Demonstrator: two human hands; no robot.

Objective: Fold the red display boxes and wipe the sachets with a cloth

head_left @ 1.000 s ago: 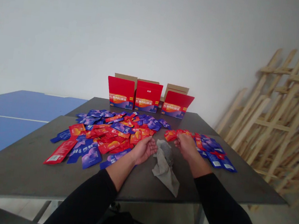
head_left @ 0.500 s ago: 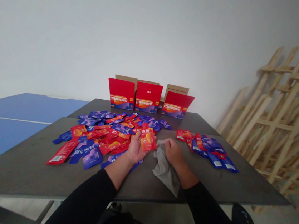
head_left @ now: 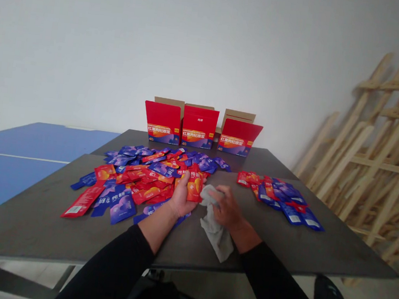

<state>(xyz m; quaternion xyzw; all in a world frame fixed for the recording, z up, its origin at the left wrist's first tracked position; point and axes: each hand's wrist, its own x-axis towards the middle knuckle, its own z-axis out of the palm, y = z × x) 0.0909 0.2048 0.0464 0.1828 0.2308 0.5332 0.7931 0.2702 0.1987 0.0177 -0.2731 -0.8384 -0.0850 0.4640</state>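
My left hand [head_left: 180,199] holds a red pouch [head_left: 194,186] upright, its thumb across the front, at the near right side of a heap of red and blue pouches [head_left: 149,180]. Just to the right, my right hand [head_left: 228,207] is closed on a grey cloth [head_left: 216,232]. The cloth's upper part is bunched by the pouch's right edge, and its lower end hangs down to the table. A smaller group of red and blue pouches [head_left: 280,196] lies to the right of my right hand.
Three open red boxes [head_left: 198,128] stand in a row at the back of the dark table [head_left: 46,228]. A blue table [head_left: 13,171] adjoins on the left. Wooden easels [head_left: 374,164] lean against the wall at right.
My right hand has shifted slightly left and turned, bringing the bunched cloth up to the pouch's edge. The pouch in my left hand is more upright. The camera view has shifted a little.
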